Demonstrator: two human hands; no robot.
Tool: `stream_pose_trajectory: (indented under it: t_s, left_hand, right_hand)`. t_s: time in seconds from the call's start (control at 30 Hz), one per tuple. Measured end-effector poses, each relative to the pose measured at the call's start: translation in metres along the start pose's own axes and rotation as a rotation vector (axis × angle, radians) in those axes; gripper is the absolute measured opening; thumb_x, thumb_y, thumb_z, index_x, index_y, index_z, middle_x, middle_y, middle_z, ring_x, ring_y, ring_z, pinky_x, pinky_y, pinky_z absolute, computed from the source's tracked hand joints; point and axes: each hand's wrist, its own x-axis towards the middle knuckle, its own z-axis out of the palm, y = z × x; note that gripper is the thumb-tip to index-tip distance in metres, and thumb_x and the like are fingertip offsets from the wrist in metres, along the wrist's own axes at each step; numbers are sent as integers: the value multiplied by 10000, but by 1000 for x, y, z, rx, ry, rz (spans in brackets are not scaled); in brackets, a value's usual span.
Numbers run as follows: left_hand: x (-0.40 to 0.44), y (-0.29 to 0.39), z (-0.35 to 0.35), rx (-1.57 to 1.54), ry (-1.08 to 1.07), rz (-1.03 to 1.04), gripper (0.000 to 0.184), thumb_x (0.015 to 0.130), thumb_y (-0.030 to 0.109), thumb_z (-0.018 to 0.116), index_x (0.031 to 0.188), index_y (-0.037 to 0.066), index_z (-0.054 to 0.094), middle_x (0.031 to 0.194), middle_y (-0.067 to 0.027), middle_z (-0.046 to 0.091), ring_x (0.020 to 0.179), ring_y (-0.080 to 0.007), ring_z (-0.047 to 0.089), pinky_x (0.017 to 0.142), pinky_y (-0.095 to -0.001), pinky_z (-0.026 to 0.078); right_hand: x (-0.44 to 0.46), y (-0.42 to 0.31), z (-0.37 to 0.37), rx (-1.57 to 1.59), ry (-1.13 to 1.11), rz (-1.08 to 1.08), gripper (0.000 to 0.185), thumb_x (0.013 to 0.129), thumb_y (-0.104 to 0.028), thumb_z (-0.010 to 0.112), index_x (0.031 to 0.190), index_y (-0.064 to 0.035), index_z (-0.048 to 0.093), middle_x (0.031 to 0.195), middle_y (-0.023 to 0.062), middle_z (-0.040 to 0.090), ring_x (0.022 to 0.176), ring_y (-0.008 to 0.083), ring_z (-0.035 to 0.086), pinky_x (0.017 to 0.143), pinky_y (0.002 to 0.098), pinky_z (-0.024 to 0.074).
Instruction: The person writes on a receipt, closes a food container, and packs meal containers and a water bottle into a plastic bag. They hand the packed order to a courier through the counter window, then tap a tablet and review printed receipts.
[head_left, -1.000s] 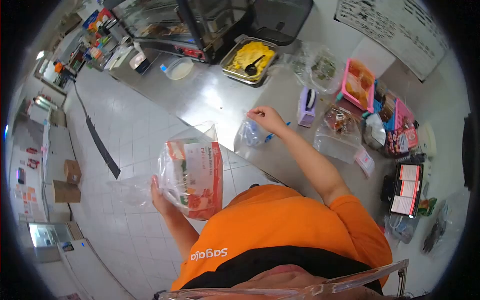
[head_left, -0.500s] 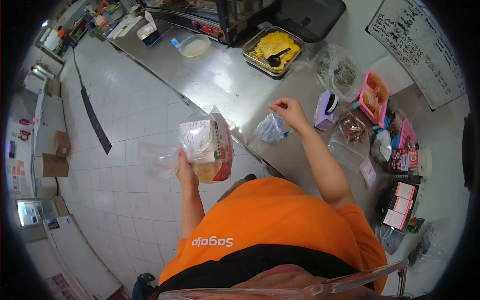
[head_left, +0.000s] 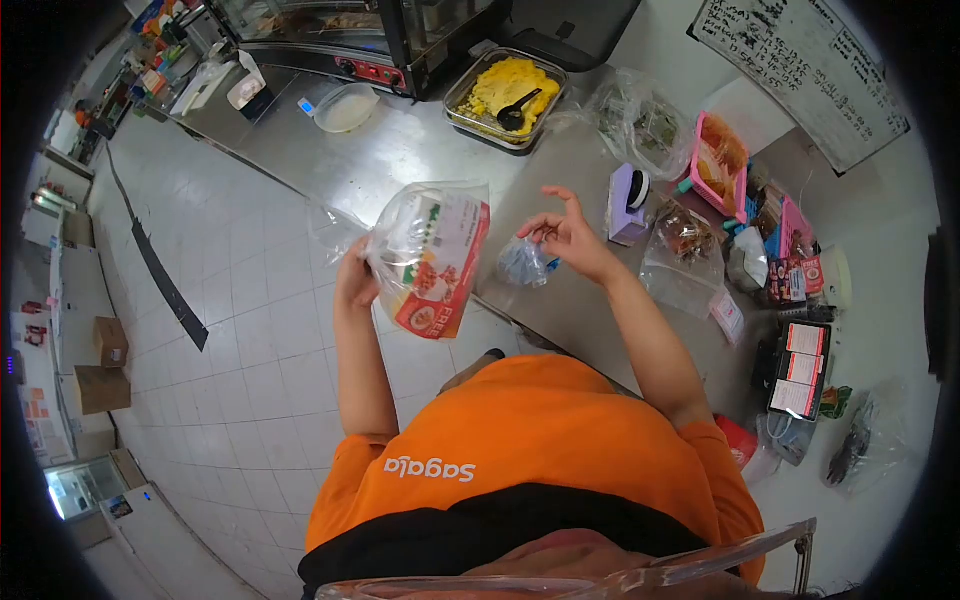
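My left hand (head_left: 357,275) is closed round the gathered neck of a clear plastic bag (head_left: 405,225). A red and white printed box (head_left: 445,265) is inside the bag, which hangs in front of the steel counter's edge. My right hand (head_left: 568,238) is raised above the counter with its fingers apart and nothing in it. Just left of and below its fingertips lies a small crumpled clear bag (head_left: 524,263) with something blue at its side.
On the counter (head_left: 390,150) stand a tray of yellow food (head_left: 510,95) with a black spoon, a purple box (head_left: 627,205), bagged items and a pink basket (head_left: 720,165). A warming cabinet (head_left: 370,70) is behind. A person is far off at upper left.
The bagged box has swung and turned, and my left hand has risen and now grips the bag's neck. My right hand's fingers have spread from a pinch.
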Motion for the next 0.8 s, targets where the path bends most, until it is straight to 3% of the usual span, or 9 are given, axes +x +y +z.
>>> stream_pose_trajectory:
  t_s: [0.1, 0.13, 0.23, 0.3, 0.53, 0.63, 0.8]
  left_hand:
    - [16, 2, -21, -327, -237, -39, 265, 895, 182, 460, 1011, -33, 563, 962, -144, 617, 869, -237, 607, 780, -384, 511]
    - [20, 3, -22, -330, -210, -47, 280, 899, 186, 448, 1028, -38, 557, 979, -159, 614, 888, -250, 606, 792, -398, 509]
    - [18, -2, -9, -394, -213, -72, 329, 911, 195, 409, 1084, -57, 532, 1037, -203, 599, 946, -289, 598, 830, -431, 500]
    - [7, -4, 0, -501, -332, -91, 367, 919, 202, 379, 1127, -72, 508, 1086, -231, 581, 988, -315, 588, 859, -443, 489]
    - [-5, -14, 3, -578, -360, -99, 394, 925, 197, 348, 1163, -88, 477, 1135, -253, 553, 1023, -340, 574, 885, -453, 476]
    - [-15, -6, 19, -592, -433, -113, 391, 925, 194, 352, 1163, -91, 472, 1137, -256, 551, 1020, -345, 574, 888, -457, 473]
    - [-3, -21, -18, -535, -275, -103, 389, 924, 195, 354, 1154, -93, 480, 1137, -263, 548, 1023, -354, 570, 884, -473, 473]
  right_hand:
    - [-9, -4, 6, -486, -57, -218, 279, 749, 26, 541, 999, -92, 578, 1030, 57, 580, 1017, 216, 511, 879, 330, 389]
    - [-12, -9, 10, -675, -61, -281, 307, 719, 45, 539, 986, -95, 595, 1016, 68, 586, 1022, 246, 516, 892, 350, 389]
    - [-14, -17, 14, -793, -118, -400, 258, 717, 22, 584, 942, -87, 646, 993, 85, 588, 1009, 278, 525, 900, 360, 399]
    - [-12, -12, 11, -737, -86, -383, 219, 728, 7, 612, 924, -78, 662, 988, 85, 591, 966, 266, 545, 873, 349, 420]
    - [-16, 8, 12, -420, 167, -226, 106, 726, -23, 690, 829, -30, 667, 880, 57, 605, 780, 166, 599, 717, 285, 474]
    - [-12, 24, 17, 59, 239, -200, 113, 716, -39, 720, 733, -24, 609, 752, 6, 567, 725, 89, 548, 647, 234, 443]
    - [-12, 28, 18, -38, 265, -82, 230, 738, -26, 715, 681, -59, 494, 671, -39, 471, 647, 47, 451, 575, 195, 374]
